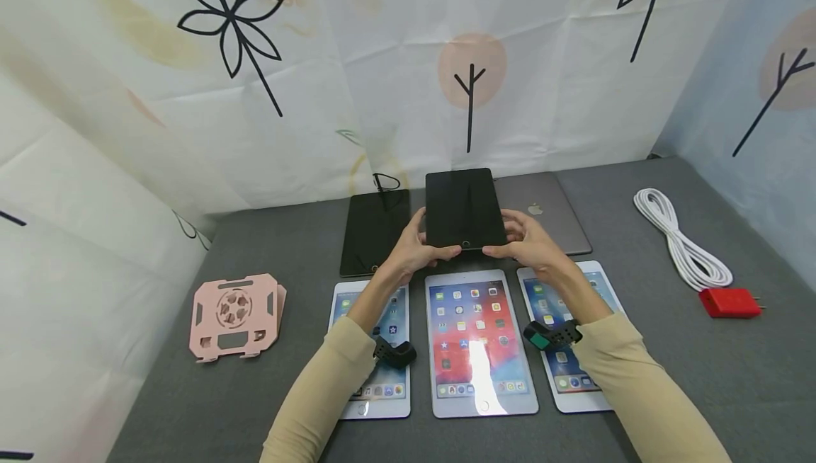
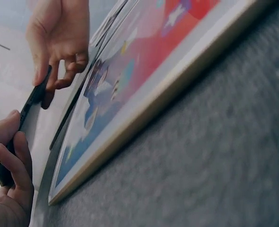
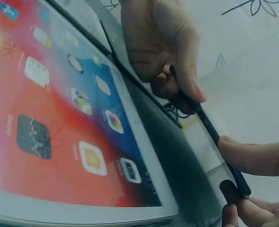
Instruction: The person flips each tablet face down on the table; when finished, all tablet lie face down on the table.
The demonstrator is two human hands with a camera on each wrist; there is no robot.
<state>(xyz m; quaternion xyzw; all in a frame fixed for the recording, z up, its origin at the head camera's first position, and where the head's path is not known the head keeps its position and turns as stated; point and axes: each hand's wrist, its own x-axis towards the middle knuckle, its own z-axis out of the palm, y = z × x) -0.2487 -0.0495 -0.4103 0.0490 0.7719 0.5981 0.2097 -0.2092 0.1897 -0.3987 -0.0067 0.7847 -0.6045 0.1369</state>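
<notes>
A black tablet (image 1: 464, 204) with a dark screen is held up between both hands at the back of the table. My left hand (image 1: 417, 247) grips its left near corner, thumb on the front and fingers underneath. On the right near corner, my right hand (image 1: 529, 240) pinches it the same way. Both wrist views show the tablet edge-on, its thin edge (image 2: 28, 106) raised off the surface. Below the hands lies a white tablet (image 1: 481, 343) with a lit home screen. Under the forearms are two more lit white tablets, one left (image 1: 389, 410) and one right (image 1: 561, 364).
Behind the left hand lies another dark tablet (image 1: 370, 229). A grey laptop (image 1: 554, 215) with an apple logo is partly hidden at the back. A pink stand (image 1: 236, 314) sits left; a coiled white cable (image 1: 685, 243) and red charger (image 1: 729, 303) lie right. Fabric walls (image 1: 357, 59) border the table.
</notes>
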